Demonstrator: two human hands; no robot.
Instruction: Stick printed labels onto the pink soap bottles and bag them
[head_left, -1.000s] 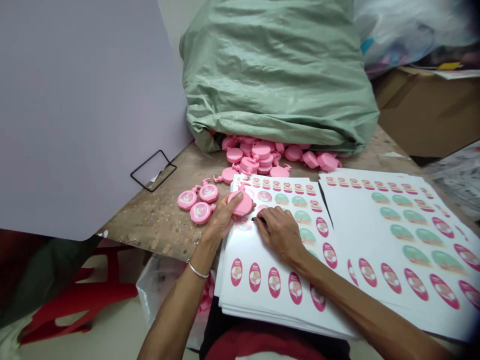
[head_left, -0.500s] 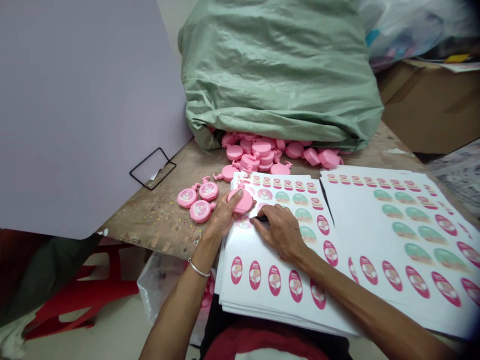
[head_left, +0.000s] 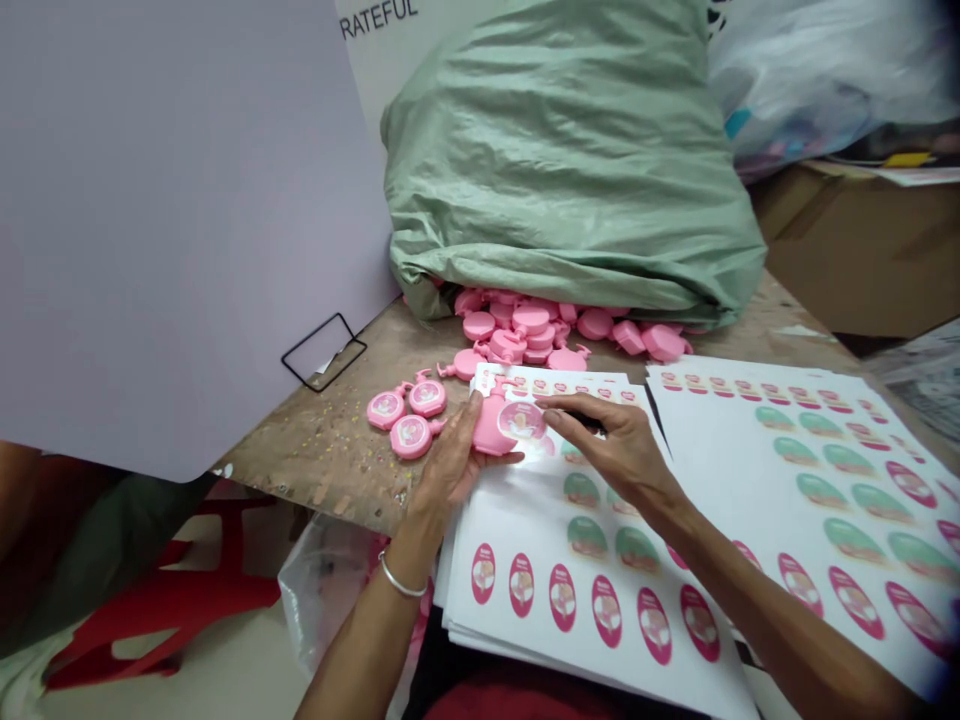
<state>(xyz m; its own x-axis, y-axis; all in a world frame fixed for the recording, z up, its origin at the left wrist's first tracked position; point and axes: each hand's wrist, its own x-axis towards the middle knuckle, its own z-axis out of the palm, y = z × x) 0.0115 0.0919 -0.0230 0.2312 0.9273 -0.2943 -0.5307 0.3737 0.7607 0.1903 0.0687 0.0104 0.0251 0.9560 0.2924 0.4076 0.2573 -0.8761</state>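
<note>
My left hand (head_left: 448, 468) grips a small pink toy pump bottle (head_left: 489, 430), its flat round face turned up. Between the fingertips of my right hand (head_left: 626, 445) is the edge of a round pink sticker (head_left: 523, 421), held at the bottle's right side and overlapping its face. A dark thin tool (head_left: 599, 432) shows partly under that hand; its kind is hidden. Both hands are over a stack of sticker sheets (head_left: 517, 520) printed with pink ovals and green domes. Left of them on the table are three pink bottles (head_left: 412, 436) bearing round stickers.
Many plain pink pieces (head_left: 531, 322) spill from a large green sack (head_left: 570, 170) at the back. A second pile of sticker sheets (head_left: 720, 470) lies on the right. A pale panel (head_left: 187, 220) and black wire frame (head_left: 324, 352) stand left; a red stool (head_left: 217, 580) is below.
My right hand has lifted off the sheet and moved up and right, bringing a round sticker to the bottle. My left hand still holds the bottle. The whole view has shifted slightly.
</note>
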